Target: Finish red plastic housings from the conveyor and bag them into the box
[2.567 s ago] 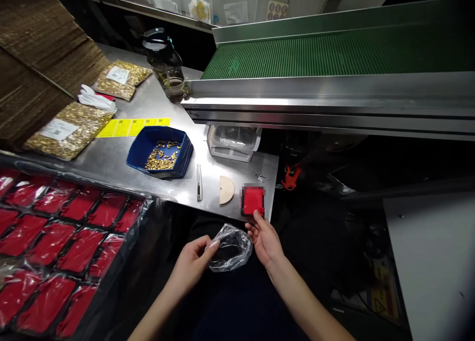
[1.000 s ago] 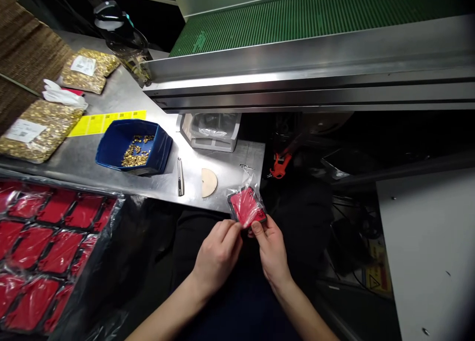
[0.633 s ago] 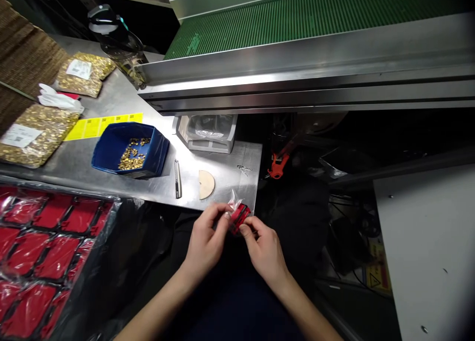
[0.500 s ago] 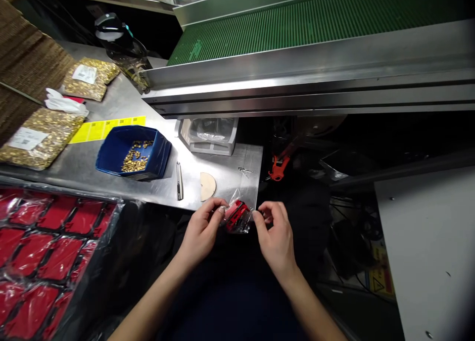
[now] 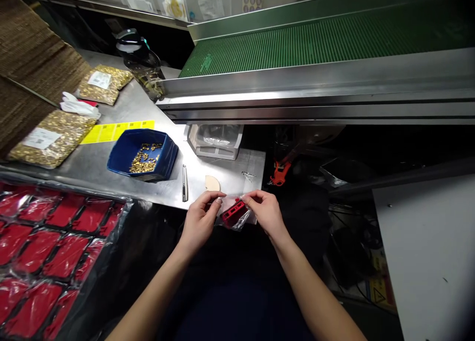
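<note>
Hands meet at the near edge of the steel table (image 5: 111,158), both pinching one clear bag (image 5: 241,221) with a red box (image 5: 233,213) inside. Left hand (image 5: 200,221) grips the bag's 9 o'clock side, right hand (image 5: 265,213) its 3 o'clock side, fingers closed on the plastic. Wooden half-disc (image 5: 213,183) just at 11 o'clock of the bag, tweezers (image 5: 184,182) beside it, blue tray (image 5: 143,154) of gold bits further toward 10 o'clock. Green conveyor (image 5: 315,44) at 12 o'clock.

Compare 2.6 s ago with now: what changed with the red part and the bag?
The red part left the table edge and now sits inside the clear bag, held at the near edge by left hand and right hand. Blue tray, tweezers and wooden half-disc stayed.
</note>
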Tool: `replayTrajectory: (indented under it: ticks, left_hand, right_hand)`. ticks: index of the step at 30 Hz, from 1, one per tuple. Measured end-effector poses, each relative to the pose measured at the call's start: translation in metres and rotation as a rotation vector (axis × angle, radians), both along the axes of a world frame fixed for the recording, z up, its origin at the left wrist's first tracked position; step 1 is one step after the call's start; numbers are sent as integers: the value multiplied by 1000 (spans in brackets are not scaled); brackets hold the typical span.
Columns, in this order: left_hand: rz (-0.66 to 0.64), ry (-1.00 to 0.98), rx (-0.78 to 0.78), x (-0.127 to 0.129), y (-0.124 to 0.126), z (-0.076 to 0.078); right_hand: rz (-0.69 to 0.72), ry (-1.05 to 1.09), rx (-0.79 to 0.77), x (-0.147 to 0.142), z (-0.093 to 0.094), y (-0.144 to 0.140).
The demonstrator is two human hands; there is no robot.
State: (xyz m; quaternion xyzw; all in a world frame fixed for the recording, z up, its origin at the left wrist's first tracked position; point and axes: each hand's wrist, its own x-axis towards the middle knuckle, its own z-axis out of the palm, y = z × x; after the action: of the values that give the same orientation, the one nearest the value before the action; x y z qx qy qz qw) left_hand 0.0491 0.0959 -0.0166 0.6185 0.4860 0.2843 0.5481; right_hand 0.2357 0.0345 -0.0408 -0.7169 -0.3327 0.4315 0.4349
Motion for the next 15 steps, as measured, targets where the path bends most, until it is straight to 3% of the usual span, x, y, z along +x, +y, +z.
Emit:
replayTrajectory:
  ticks: [4, 10, 15]
  left_hand:
    - [1, -1, 26, -2, -1, -1]
    - [-6, -1, 60, -2, -1, -1]
    - [-25, 16, 69, -3, 3, -1]
  right_hand:
    - [-48, -63, 27, 5, -2, -7]
    - [-38, -190, 108, 4, 9, -15]
    - [175, -148, 61, 7, 14, -11]
